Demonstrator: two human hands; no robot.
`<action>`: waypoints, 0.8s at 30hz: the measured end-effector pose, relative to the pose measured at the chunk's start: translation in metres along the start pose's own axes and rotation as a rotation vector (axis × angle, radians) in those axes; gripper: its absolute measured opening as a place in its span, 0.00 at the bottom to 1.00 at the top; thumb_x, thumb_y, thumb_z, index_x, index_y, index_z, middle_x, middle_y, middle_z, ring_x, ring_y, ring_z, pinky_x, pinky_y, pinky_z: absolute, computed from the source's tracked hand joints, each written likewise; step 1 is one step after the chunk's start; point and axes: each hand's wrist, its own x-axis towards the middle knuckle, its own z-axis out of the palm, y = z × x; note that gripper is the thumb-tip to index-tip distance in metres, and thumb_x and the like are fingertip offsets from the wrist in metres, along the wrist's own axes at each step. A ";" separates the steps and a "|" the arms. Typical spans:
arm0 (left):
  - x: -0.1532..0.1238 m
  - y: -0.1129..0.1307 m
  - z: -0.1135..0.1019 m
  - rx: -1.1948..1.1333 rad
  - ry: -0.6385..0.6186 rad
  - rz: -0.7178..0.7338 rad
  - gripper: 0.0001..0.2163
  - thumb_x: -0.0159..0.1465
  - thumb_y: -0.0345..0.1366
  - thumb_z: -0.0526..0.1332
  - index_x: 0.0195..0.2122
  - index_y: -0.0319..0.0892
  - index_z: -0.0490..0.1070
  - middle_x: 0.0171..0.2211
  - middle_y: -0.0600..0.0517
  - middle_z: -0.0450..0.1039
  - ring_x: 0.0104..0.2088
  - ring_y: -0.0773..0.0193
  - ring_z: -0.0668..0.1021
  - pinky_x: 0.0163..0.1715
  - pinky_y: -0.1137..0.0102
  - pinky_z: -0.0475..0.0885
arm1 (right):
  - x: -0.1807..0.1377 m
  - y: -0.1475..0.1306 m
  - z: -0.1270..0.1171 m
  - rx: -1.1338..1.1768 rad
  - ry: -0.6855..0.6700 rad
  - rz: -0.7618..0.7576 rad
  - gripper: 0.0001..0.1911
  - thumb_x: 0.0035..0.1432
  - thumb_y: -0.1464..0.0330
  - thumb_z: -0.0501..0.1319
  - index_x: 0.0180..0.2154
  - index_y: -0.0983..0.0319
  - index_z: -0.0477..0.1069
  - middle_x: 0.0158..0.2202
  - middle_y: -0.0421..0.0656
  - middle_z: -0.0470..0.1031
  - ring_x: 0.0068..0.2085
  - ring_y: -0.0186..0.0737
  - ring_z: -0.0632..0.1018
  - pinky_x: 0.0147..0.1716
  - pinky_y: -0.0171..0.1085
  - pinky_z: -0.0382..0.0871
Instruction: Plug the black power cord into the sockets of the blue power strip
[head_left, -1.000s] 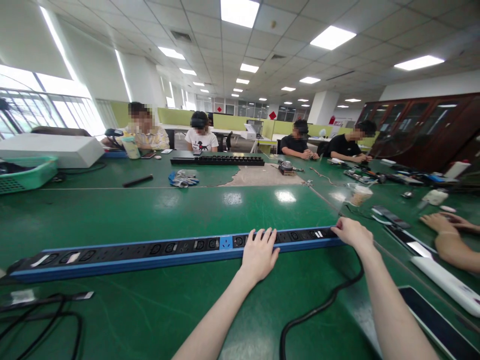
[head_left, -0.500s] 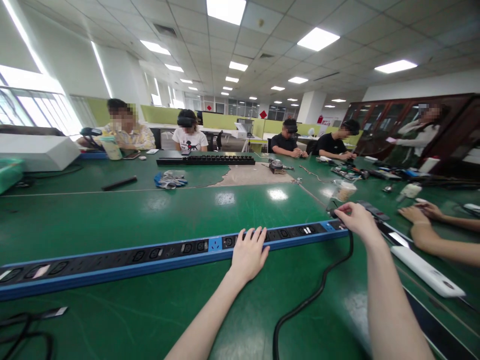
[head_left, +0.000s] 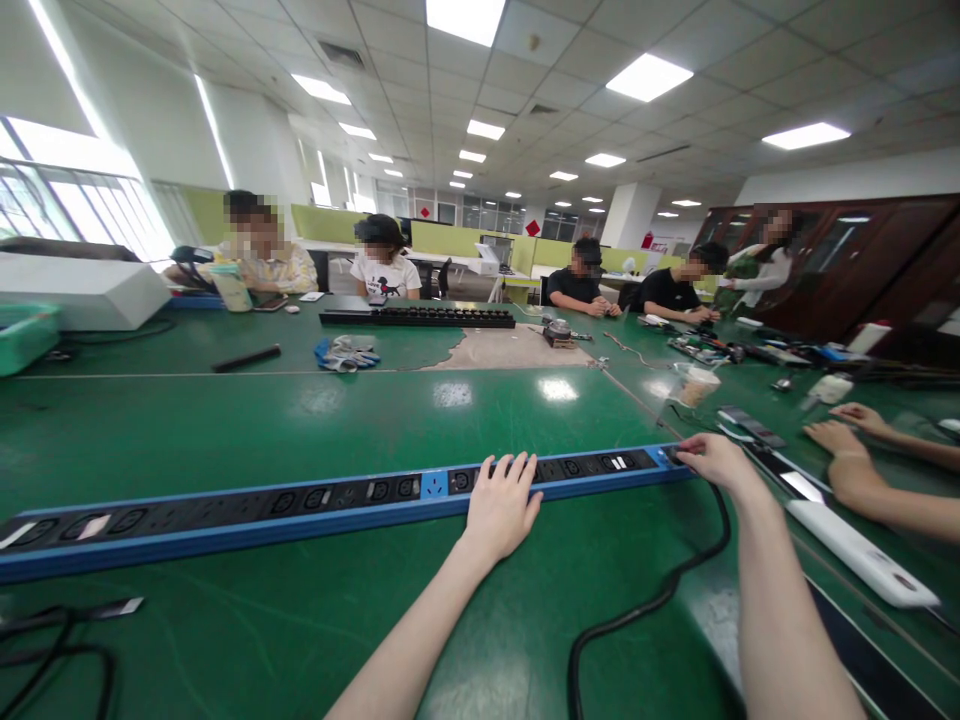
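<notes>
A long blue power strip [head_left: 300, 505] with black sockets lies across the green table [head_left: 360, 420]. My left hand [head_left: 501, 505] rests flat on its middle, fingers stretched over the sockets. My right hand [head_left: 718, 460] is at the strip's right end, fingers curled round the spot where the black cable [head_left: 645, 610] leaves it. The cable loops back toward me between my arms.
A co-worker's hands [head_left: 840, 432] rest on the table at the right, beside a white power strip [head_left: 862, 553] and a black one [head_left: 750, 425]. Farther off lie gloves [head_left: 345, 353], another black strip [head_left: 442, 317] and a plastic cup [head_left: 694, 385]. Several people sit along the far side.
My right hand came down from slightly above the strip's right end onto that end. The left hand stayed put. The view shifted a little.
</notes>
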 end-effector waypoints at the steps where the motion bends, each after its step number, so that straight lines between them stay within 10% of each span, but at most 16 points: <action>1: 0.000 0.000 0.000 0.000 0.000 0.000 0.25 0.72 0.46 0.50 0.69 0.48 0.58 0.65 0.47 0.66 0.62 0.50 0.69 0.65 0.49 0.58 | 0.001 -0.002 0.002 -0.023 -0.005 0.001 0.20 0.50 0.56 0.67 0.43 0.60 0.80 0.39 0.46 0.82 0.38 0.45 0.81 0.35 0.37 0.69; 24: -0.001 0.000 0.001 0.019 0.006 0.001 0.25 0.72 0.45 0.51 0.68 0.47 0.60 0.64 0.46 0.67 0.61 0.50 0.69 0.64 0.48 0.58 | -0.014 -0.039 0.018 -0.173 0.131 0.001 0.17 0.51 0.56 0.65 0.40 0.56 0.82 0.39 0.50 0.82 0.41 0.50 0.81 0.38 0.41 0.72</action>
